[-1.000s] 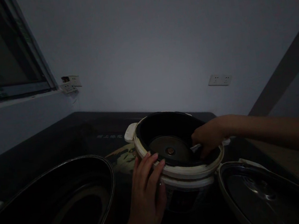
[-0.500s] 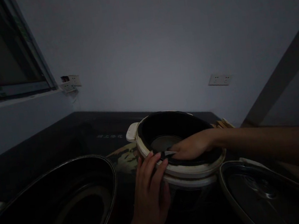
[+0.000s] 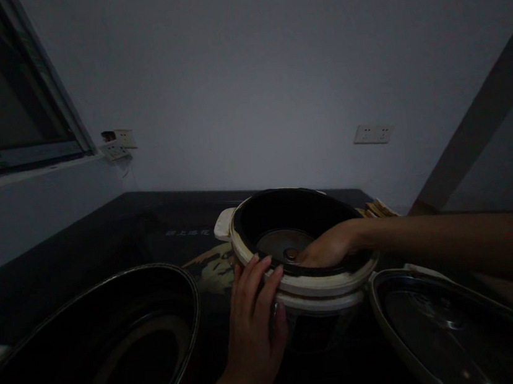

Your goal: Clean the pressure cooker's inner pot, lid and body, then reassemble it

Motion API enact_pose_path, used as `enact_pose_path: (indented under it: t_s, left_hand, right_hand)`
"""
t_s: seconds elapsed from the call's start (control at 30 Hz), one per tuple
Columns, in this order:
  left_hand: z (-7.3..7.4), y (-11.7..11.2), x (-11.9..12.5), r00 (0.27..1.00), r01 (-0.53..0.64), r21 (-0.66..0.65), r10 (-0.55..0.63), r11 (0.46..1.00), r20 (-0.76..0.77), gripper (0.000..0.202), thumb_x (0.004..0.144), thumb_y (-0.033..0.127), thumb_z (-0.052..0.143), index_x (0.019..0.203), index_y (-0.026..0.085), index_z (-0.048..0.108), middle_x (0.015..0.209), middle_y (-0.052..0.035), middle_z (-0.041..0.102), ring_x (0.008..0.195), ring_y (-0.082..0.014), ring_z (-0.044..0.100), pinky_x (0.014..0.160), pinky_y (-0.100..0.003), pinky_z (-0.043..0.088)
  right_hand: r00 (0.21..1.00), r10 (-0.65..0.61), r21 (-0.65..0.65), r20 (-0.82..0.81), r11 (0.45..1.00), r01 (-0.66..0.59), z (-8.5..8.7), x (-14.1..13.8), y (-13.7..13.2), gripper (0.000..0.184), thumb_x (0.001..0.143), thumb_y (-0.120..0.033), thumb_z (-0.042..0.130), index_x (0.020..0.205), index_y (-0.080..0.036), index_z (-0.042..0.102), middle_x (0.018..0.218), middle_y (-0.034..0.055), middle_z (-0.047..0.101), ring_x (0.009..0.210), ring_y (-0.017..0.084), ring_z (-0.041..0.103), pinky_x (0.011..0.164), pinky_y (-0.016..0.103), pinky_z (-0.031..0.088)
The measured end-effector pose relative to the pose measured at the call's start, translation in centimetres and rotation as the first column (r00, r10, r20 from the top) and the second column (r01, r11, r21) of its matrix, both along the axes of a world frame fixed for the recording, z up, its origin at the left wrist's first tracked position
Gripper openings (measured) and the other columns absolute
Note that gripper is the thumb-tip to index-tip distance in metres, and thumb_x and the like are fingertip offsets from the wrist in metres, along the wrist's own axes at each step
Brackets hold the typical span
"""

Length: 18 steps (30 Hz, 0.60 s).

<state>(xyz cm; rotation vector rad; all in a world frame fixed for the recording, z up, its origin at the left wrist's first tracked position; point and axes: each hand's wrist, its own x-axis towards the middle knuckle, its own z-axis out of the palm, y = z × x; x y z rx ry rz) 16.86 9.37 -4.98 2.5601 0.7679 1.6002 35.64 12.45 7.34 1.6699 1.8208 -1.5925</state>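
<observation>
Round cream-rimmed, black-lined cooker [image 3: 321, 285] sits at view's five o'clock, likely heavy, rigid, best held by its white handle [image 3: 224, 224] at ten; left hand [image 3: 253, 326] spread against rim at seven, right hand [image 3: 329, 246] inside, grip unclear.

The cooker rim [image 3: 317, 283] partly hides the right hand [image 3: 329, 246].

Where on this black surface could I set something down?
The black surface looks bare behind the black pot, between the left wall and the cooker. It's crowded around the cooker: left hand against it, right hand inside, black pot to the left, dark lid close on the right.
</observation>
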Motion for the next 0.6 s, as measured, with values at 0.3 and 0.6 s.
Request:
enact_pose_path:
  t_s: [0.3,0.6]
  left_hand:
    - [0.3,0.1,0.1,1.000,0.015,-0.003,-0.015,1.000,0.010,0.052,0.089,0.005,0.042,0.139,0.018,0.036,0.141,-0.0116,0.041,0.137,-0.0199,0.033,0.117,-0.045,0.021]
    - [0.3,0.1,0.0,1.000,0.006,0.016,-0.006,1.000,0.008,0.049,0.090,0.007,0.042,0.138,0.017,0.038,0.140,-0.0134,0.044,0.138,-0.0213,0.033,0.116,-0.047,0.023]
  right_hand:
    - [0.846,0.171,0.007,0.506,0.979,-0.202,2.4,3.8,1.6,0.018,0.079,-0.016,0.060,0.065,-0.009,0.069,0.048,-0.0058,0.053,0.053,0.012,0.055,0.059,0.024,0.043]
    - [0.968,0.052,0.069,0.246,0.995,-0.071,1.2,0.4,0.8,0.017,0.076,-0.027,0.068,0.075,-0.010,0.071,0.061,-0.0020,0.066,0.058,0.013,0.062,0.058,0.024,0.050]
